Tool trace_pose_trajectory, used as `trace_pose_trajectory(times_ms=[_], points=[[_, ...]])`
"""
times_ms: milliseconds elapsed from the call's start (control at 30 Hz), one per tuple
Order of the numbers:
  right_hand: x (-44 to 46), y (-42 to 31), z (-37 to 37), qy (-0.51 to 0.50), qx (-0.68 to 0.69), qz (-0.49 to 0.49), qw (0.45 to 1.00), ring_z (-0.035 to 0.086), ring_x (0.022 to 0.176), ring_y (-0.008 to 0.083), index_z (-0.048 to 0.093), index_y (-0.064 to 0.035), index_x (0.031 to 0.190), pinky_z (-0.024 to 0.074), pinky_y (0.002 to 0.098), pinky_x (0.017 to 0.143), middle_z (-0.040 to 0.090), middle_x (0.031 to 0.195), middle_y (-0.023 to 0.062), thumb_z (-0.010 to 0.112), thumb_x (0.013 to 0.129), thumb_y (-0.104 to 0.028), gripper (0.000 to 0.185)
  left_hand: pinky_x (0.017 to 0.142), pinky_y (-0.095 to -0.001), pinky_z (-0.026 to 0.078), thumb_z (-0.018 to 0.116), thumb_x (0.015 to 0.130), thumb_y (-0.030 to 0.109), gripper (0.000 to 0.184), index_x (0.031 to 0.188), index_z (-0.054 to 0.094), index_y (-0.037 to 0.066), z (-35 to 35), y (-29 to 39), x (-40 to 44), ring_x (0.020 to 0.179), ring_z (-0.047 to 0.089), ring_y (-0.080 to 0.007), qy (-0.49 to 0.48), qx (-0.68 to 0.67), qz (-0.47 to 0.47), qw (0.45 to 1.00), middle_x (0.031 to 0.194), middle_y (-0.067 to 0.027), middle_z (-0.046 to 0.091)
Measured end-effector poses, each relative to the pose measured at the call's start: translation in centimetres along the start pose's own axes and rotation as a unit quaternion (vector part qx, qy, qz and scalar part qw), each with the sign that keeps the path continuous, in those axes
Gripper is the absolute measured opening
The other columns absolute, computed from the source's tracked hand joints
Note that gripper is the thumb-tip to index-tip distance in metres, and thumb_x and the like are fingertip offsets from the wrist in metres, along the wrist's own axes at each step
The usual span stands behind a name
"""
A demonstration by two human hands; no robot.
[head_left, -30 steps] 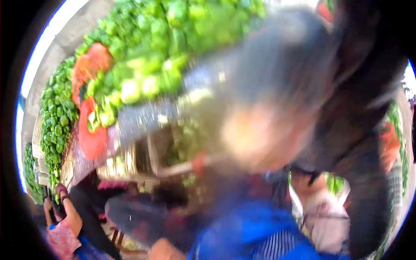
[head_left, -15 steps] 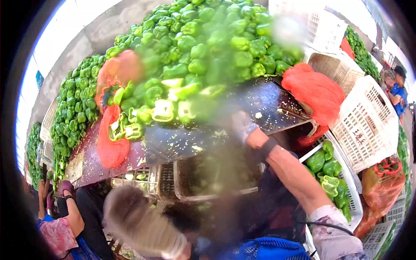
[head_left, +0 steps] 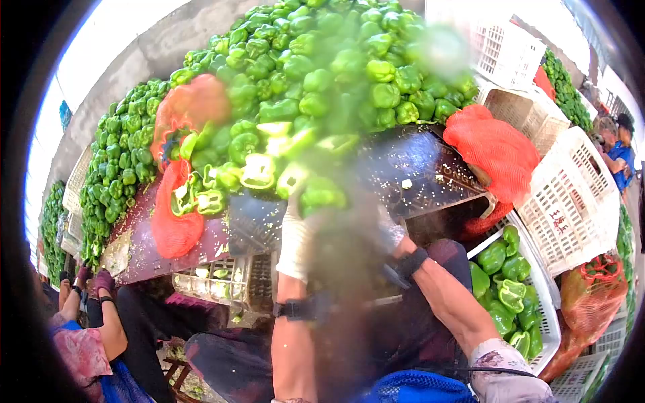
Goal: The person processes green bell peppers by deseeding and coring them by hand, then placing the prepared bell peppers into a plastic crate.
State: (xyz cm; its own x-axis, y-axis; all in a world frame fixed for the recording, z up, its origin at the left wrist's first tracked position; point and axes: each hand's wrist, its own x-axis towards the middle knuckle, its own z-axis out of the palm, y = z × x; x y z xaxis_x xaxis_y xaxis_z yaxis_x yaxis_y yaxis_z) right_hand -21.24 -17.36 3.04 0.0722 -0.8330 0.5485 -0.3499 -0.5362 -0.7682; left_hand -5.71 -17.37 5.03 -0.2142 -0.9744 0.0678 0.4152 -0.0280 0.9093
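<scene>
My left hand (head_left: 295,242), in a white glove, is raised at the near edge of the dark table (head_left: 252,218), its fingers against a green pepper (head_left: 321,195); a blur hides part of the grip. My right hand (head_left: 390,232), gloved too, is over the table's edge to the right, its fingers smeared and hidden by the blur. Cut peppers (head_left: 258,171) with pale insides lie just beyond my left hand. Behind them rises a large heap of green peppers (head_left: 282,67).
A white crate of peppers (head_left: 551,322) stands at my right, near a red mesh bag (head_left: 494,151) and a tilted white crate (head_left: 571,201). Another red mesh bag (head_left: 176,221) lies left. A co-worker's gloved hands (head_left: 104,281) are at far left. A basket (head_left: 215,282) is below the table.
My left hand has risen from low on the left to the peppers at the table edge. My right hand stays near the table's edge. The co-worker's hands have shifted slightly.
</scene>
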Motion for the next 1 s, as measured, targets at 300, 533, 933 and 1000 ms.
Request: trace_pose_trajectory(times_ms=[300, 533, 933, 1000], points=[[-1.8, -6.9, -3.1, -0.050, 0.060, -0.007, 0.997, 0.054, 0.114, 0.0250, 0.049, -0.0024, 0.130, 0.0409, 0.0377, 0.100, 0.056, 0.125, 0.0165, 0.072, 0.080, -0.016, 0.057, 0.088, -0.0320, 0.050, 0.082, 0.061, 0.011, 0.078, 0.131, 0.048, 0.005, 0.0, 1.7, -2.9, 0.102, 0.058, -0.0207, -0.014, 0.153, 0.084, 0.985, 0.116, -0.0100, 0.057], [-3.9, -2.1, -12.3, -0.054, -0.194, 0.103, 0.974, 0.058, 0.107, 0.0301, 0.056, -0.0044, 0.124, 0.0437, 0.0396, 0.096, 0.058, 0.120, 0.0193, 0.055, 0.088, -0.012, 0.036, 0.093, -0.0377, 0.050, 0.083, 0.059, 0.008, 0.081, 0.131, 0.047, 0.013, -3.6, -1.3, -0.3, 0.110, 0.053, -0.0285, 0.066, 0.226, 0.089, 0.968, 0.124, -0.0152, 0.052], [-6.5, 11.7, -24.6, 0.166, -0.696, 0.112, 0.690, 0.064, 0.071, 0.0318, 0.062, -0.0043, 0.083, 0.0505, 0.0457, 0.056, 0.061, 0.077, 0.0160, 0.058, 0.073, -0.013, 0.013, 0.095, -0.0351, 0.045, 0.080, 0.065, 0.008, 0.086, 0.138, 0.035, 0.006, -3.5, -5.2, 2.8, 0.110, 0.050, -0.0256, 0.135, 0.308, 0.099, 0.937, 0.125, -0.0169, 0.048], [-5.6, 10.5, -22.2, 0.157, -0.652, 0.107, 0.734, 0.064, 0.071, 0.0313, 0.061, -0.0043, 0.082, 0.0506, 0.0464, 0.056, 0.061, 0.078, 0.0161, 0.058, 0.074, -0.015, 0.014, 0.094, -0.0368, 0.045, 0.082, 0.060, 0.008, 0.097, 0.140, 0.029, 0.008, -4.0, -5.0, 2.7, 0.109, 0.050, -0.0255, 0.105, 0.336, 0.095, 0.931, 0.125, -0.0159, 0.048]])
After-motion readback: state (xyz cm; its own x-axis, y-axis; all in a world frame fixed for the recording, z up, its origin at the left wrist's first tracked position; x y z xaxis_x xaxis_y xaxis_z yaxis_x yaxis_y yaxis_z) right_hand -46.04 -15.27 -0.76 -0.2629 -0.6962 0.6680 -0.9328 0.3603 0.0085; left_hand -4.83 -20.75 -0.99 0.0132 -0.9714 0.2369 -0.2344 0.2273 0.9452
